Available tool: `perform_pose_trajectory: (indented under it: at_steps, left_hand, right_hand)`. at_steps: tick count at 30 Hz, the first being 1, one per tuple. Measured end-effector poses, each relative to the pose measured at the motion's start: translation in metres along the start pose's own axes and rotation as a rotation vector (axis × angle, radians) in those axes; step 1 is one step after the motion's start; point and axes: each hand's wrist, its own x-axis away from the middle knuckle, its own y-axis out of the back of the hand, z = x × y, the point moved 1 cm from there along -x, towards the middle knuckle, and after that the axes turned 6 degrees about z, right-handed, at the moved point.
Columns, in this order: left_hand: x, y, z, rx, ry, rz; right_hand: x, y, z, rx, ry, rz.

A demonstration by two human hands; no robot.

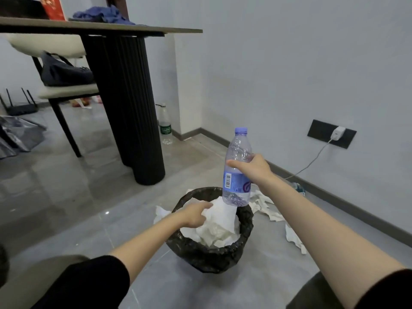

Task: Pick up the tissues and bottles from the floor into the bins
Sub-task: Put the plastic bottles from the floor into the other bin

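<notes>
**Bottle over bin, tissues half in**

Right hand grips the clear bottle at mid-body, upright, just above the black-lined bin — purple cap, blue-purple label with barcode, wording unreadable. Left hand rests on the white tissues inside the bin, forefinger straight; can't tell if it grips. Loose tissues lie on the floor beside the bin. Second bottle, green label, stands by the desk.

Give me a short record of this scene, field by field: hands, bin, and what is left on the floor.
Right hand: grips the purple-capped bottle upright above the bin
Left hand: on the tissues in the bin; grip unclear
Bin: black-lined, heaped with white tissues
Floor tissues: crumpled sheets beside and behind the bin
Other bottle: green-labelled, standing by the table leg
</notes>
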Motion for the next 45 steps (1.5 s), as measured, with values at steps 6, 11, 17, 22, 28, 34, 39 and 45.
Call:
perform_pose_trajectory:
  at_steps: [6, 11, 17, 22, 28, 34, 39, 45]
  left_hand:
    - [0.037, 0.062, -0.021, 0.338, -0.112, -0.115]
    - [0.066, 0.089, -0.019, 0.412, -0.152, -0.227]
    - [0.101, 0.107, 0.005, 0.442, -0.143, -0.478]
    - [0.134, 0.126, 0.049, 0.46, -0.057, -0.628]
    - [0.174, 0.146, 0.116, 0.606, 0.139, -0.808]
    - [0.227, 0.146, 0.189, 0.765, 0.395, -1.023]
    - [0.28, 0.137, 0.273, 0.8, 0.653, -1.099]
    - [0.318, 0.117, 0.302, 0.814, 0.915, -1.051]
  right_hand:
    - [0.015, -0.018, 0.02, -0.163, 0.021, 0.152]
    - [0.023, -0.034, 0.039, -0.294, 0.076, 0.266]
    - [0.036, -0.062, 0.062, -0.339, 0.222, 0.428]
    - [0.042, -0.103, 0.08, -0.353, 0.24, 0.463]
    - [0.045, -0.162, 0.09, -0.233, 0.238, 0.49]
    - [0.05, -0.221, 0.087, -0.183, 0.192, 0.569]
    - [0.057, -0.269, 0.083, -0.104, 0.208, 0.654]
    - [0.056, -0.294, 0.073, -0.025, 0.211, 0.682]
